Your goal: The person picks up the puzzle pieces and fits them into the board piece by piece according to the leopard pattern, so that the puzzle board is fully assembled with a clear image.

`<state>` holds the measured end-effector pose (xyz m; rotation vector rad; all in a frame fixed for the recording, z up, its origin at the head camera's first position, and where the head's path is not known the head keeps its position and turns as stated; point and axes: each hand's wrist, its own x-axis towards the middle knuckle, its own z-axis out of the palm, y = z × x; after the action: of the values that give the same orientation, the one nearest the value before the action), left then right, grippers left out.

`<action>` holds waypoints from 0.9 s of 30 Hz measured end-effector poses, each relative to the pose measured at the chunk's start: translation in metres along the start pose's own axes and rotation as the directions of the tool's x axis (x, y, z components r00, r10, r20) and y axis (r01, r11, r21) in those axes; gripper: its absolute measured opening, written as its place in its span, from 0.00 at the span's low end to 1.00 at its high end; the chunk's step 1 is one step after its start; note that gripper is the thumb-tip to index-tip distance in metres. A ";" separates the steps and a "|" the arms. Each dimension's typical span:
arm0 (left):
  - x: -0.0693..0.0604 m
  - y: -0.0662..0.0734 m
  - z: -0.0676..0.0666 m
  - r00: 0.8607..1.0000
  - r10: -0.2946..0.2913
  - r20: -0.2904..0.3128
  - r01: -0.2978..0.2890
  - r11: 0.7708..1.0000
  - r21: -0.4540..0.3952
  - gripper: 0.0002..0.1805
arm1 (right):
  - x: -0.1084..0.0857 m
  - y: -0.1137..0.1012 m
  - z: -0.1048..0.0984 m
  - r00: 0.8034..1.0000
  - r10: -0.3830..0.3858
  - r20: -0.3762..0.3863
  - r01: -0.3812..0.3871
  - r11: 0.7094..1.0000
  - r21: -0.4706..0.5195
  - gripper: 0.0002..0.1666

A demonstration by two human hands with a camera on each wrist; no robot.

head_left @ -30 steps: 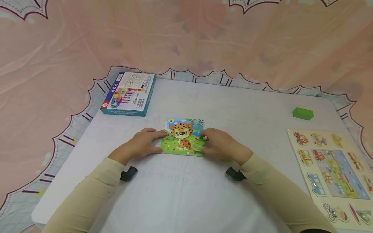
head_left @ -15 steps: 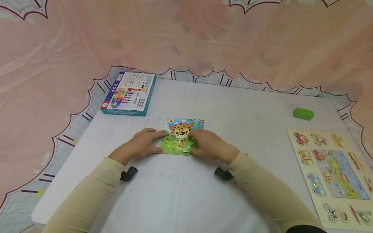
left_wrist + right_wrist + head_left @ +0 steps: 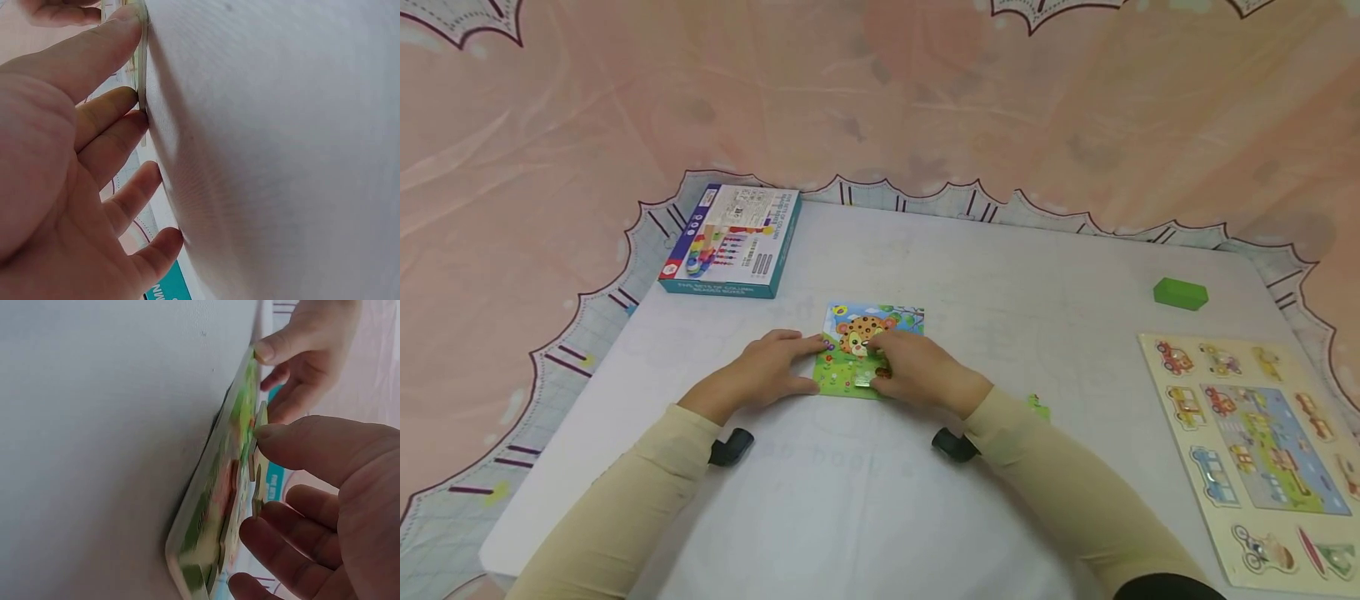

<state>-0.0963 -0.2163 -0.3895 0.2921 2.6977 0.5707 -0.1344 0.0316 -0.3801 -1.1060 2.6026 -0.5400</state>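
A small leopard jigsaw puzzle [image 3: 842, 379] lies flat on the table, its lower right hidden by my right hand [image 3: 925, 371]. Thumb and fingertips of that hand pinch a thin puzzle piece [image 3: 261, 450], tilted just above the board. Its printed face, green in the head view, is partly covered. My left hand [image 3: 767, 371] rests against the puzzle's left edge. In the left wrist view its thumb [image 3: 106, 53] and nearer fingers touch the edge, with the fingers spread and fairly straight. Another green puzzle piece [image 3: 1039, 407] lies by my right sleeve.
A flat boxed bead toy [image 3: 730, 242] lies at the back left. To the far right are a green block [image 3: 1180, 292] and a wooden vehicle puzzle board [image 3: 1172, 450]. A patterned curtain [image 3: 880, 92] hangs behind the white table [image 3: 1000, 267].
My right hand has moved left from the puzzle's right edge to over its middle, carrying the piece. The loose piece by the right sleeve has come into view. My left hand stays put.
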 end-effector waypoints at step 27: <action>0.001 0.000 -0.001 1.000 0.010 0.000 -0.010 1.000 0.011 0.37 | 0.022 -0.014 0.010 1.000 0.007 0.025 -0.006 0.999 -0.052 0.25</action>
<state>-0.0973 -0.2162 -0.3885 0.3090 2.7016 0.5596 -0.1364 0.0046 -0.3848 -1.1122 2.6116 -0.4571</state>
